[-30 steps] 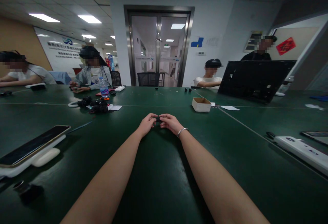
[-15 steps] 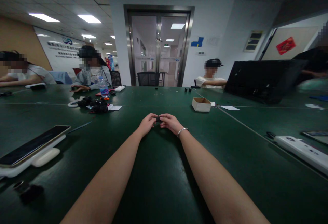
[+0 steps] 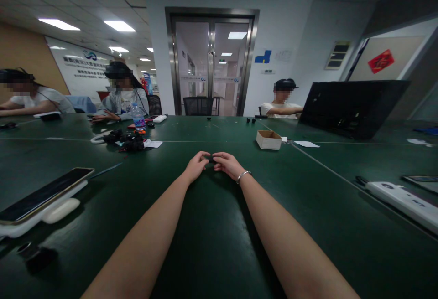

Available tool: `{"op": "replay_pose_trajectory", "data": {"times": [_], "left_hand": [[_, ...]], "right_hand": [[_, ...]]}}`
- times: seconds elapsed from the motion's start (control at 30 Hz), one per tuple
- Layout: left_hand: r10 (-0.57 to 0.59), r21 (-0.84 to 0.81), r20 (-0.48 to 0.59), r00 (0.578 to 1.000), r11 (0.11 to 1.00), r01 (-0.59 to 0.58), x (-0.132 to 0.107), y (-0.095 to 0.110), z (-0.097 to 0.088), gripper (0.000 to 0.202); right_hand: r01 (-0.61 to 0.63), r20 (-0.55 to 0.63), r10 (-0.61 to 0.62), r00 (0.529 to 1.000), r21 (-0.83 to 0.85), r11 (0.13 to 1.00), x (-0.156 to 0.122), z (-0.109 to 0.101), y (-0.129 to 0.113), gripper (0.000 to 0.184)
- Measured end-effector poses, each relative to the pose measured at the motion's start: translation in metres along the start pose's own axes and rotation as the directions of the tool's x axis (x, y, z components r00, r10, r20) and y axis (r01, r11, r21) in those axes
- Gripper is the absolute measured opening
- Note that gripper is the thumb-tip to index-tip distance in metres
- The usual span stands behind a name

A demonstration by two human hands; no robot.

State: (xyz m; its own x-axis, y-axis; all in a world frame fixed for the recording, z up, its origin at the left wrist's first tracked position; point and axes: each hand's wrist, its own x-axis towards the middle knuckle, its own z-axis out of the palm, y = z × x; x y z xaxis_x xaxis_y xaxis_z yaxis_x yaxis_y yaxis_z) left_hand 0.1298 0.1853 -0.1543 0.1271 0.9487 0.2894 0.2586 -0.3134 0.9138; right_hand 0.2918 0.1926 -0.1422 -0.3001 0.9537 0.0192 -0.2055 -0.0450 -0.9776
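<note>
Both of my hands are stretched forward over the green table (image 3: 205,244), their fingertips nearly meeting. Between them is a small black object (image 3: 211,160), mostly covered by the fingers and too small to name. My left hand (image 3: 196,167) pinches its left side with thumb and fingers. From the right, my right hand (image 3: 227,163), with a silver bangle (image 3: 242,176) at the wrist, closes on the other side.
An open cardboard box (image 3: 268,141) lies ahead to the right, a black monitor (image 3: 349,107) behind it. On the left are black gear (image 3: 128,141), a water bottle (image 3: 138,119) and a phone (image 3: 48,194). A power strip (image 3: 404,201) lies right. Several people sit around the table.
My hands hold almost the same place, fingers still around the small black object. A person at the far right edge has gone out of view. A seated person's hands at left have shifted slightly.
</note>
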Motion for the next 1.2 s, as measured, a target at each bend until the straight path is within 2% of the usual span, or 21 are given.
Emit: {"op": "replay_pose_trajectory", "data": {"times": [0.63,0.87,1.2], "left_hand": [[-0.006,0.002,0.024,1.000,1.000,0.006,-0.0021,0.0043,0.0000,0.026],[-0.010,0.006,0.022,1.000,1.000,0.010,0.0001,-0.0003,-0.0006,0.025],[-0.035,-0.052,0.017,0.999,0.998,0.036,0.0028,-0.0019,-0.0003,0.026]], "right_hand": [[-0.004,-0.005,0.004,1.000,0.011,1.000,-0.0005,0.0007,-0.0005,0.014],[-0.003,-0.007,0.003,1.000,0.011,1.000,0.0003,0.0005,0.0005,0.015],[-0.004,0.002,0.003,1.000,0.020,1.000,-0.0007,0.0008,-0.0005,0.014]]}}
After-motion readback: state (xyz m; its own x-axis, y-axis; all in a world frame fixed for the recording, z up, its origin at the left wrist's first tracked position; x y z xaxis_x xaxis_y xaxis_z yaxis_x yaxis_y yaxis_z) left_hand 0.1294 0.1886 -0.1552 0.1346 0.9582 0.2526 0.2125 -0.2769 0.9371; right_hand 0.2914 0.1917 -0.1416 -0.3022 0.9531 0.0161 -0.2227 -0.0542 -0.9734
